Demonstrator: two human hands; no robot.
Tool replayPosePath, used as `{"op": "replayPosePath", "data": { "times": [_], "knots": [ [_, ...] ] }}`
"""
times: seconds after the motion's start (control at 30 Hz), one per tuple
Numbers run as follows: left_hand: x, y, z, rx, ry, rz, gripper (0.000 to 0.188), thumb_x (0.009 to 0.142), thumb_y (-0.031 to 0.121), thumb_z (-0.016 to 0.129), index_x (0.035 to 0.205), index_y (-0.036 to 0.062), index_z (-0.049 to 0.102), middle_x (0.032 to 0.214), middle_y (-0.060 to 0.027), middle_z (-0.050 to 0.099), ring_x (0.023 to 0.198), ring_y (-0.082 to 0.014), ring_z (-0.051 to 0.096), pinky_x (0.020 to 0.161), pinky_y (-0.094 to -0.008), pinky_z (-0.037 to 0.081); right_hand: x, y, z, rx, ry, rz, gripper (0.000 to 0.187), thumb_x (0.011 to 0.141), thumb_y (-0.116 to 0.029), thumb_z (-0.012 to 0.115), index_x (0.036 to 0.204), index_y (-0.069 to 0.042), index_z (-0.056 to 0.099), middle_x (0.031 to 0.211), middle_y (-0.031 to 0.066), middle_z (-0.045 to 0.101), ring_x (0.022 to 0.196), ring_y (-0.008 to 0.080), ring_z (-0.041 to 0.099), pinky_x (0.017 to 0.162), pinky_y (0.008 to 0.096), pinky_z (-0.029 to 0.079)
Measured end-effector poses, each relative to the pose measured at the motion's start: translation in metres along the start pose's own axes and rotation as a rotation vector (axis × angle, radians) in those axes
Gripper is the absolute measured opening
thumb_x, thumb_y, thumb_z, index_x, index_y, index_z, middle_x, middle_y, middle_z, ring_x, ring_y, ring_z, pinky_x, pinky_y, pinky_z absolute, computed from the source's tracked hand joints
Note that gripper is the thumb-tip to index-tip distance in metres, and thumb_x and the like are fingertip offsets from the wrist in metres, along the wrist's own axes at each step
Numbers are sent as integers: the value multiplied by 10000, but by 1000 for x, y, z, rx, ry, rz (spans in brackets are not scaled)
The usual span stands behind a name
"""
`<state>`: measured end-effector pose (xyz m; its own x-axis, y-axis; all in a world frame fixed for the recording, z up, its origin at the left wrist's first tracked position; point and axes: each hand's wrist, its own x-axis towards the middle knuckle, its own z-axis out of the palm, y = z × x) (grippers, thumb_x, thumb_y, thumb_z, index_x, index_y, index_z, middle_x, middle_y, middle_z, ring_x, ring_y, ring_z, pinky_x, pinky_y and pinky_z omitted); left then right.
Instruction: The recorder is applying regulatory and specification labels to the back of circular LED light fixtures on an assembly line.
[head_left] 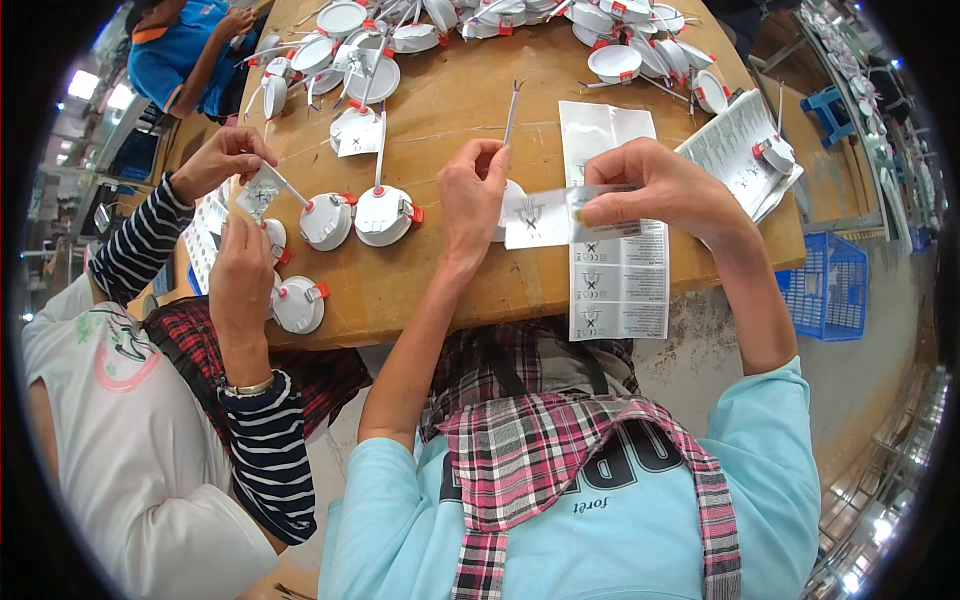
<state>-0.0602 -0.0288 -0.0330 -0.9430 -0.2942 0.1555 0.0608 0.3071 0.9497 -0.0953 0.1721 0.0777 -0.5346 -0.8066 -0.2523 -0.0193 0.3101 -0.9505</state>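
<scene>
My left hand (473, 205) pinches the white cable (513, 112) of a round recessed light, and bare wire ends stick up past the fingers. The light's white body (512, 195) is mostly hidden behind that hand and a label. In my right hand (655, 185), thumb and fingers grip one end of a silvery printed sticker label (535, 218). Its free end lies close to the left hand, in front of the light; whether it touches the cable I cannot tell. Beneath my right hand, a sheet of labels (620, 300) hangs partly over the table's near edge.
Many white lights (375, 80) with red clips crowd the table's (470, 290) far side. At left, a co-worker's hands (235, 250) hold another label near finished-looking lights (383, 215). Printed sheets (735, 150) with a small light (775, 153) lie right, above a blue crate (825, 285).
</scene>
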Motion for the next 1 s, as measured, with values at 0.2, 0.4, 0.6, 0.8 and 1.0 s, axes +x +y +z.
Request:
{"op": "replayPosePath", "data": {
  "times": [0.2, 0.4, 0.6, 0.8, 1.0],
  "knots": [
    [-7, 5, -13, -567, -67, -75, 720, 957, 527, 380, 1342, -81, 372, 1273, -152, 502, 1154, -184, 481, 1020, -364, 345, -3, 12, 15, 34, 402, -154, 201, 835, -205, 683, 863, -6, 665, 687, -32, 592, 611, 15, 486, 528, 194, 365],
    [-33, 47, -36, -884, -310, -172, 999, 824, 747, 369, 1347, -102, 307, 1308, -205, 426, 1249, -253, 382, 1025, -442, 327, 2, 5, 26, -44, 497, -100, 228, 835, -196, 664, 869, 28, 683, 678, 6, 610, 607, 42, 505, 537, 220, 399],
    [-39, 55, -30, -599, -271, -126, 610, 878, 338, 609, 1303, -50, 409, 1201, -144, 534, 1097, -172, 520, 921, -344, 425, 10, 3, 32, -243, 528, -86, 240, 819, -182, 672, 883, 49, 688, 665, 67, 622, 604, 88, 533, 553, 248, 428],
    [-16, 38, -32, -619, -260, -251, 198, 876, 136, 639, 1013, -6, 625, 914, -68, 656, 888, -96, 591, 842, -261, 453, 19, 20, 28, -185, 574, -214, 233, 816, -166, 678, 912, 47, 676, 722, 76, 650, 687, 102, 597, 612, 245, 466],
    [7, 28, -25, -546, -156, -164, 142, 865, 141, 653, 919, 10, 658, 882, -50, 665, 811, -94, 585, 835, -260, 438, 38, 33, 9, -79, 526, -94, 225, 815, -185, 682, 862, 35, 672, 747, 67, 657, 692, 104, 598, 626, 236, 464]
  ]
}}
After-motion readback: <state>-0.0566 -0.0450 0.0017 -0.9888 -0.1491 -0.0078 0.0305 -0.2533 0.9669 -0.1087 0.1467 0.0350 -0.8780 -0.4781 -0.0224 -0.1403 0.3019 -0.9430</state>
